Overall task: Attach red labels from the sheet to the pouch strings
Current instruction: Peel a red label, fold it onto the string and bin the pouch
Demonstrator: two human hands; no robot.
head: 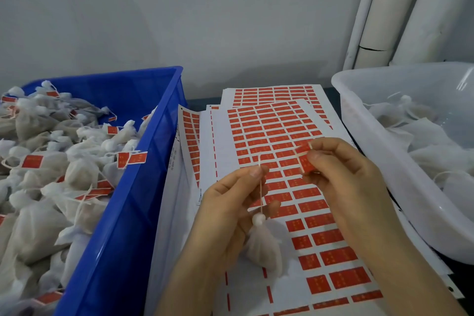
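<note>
From the head camera, both hands are raised over a stack of label sheets lying on the tabletop (202, 101). The left hand (230, 202) pinches a thin white string (260, 185) between thumb and forefinger, and the string runs almost straight up and down. A small white pouch (264, 246) hangs from its lower end, knotted at the neck, beside the left palm and above the sheet. The right hand (346, 177) pinches a red label (305, 160) with its fingertips. The label is lifted off the paper and shows a white edge, and it is near the top of the string but apart from it, on the right. So each hand is closed around its own thing, and the two hands do not touch. The top sheet (282, 133) carries rows of red labels, with bare white patches at its left and lower left; more sheets stick out from under it. On the left stands a blue crate (143, 187) piled with white pouches with red labels (51, 161) on their strings. On the right stands a pale plastic tub (384, 141) holding plain white pouches (423, 136). Behind the tub, white tubes (389, 20) lean against the grey wall.
</note>
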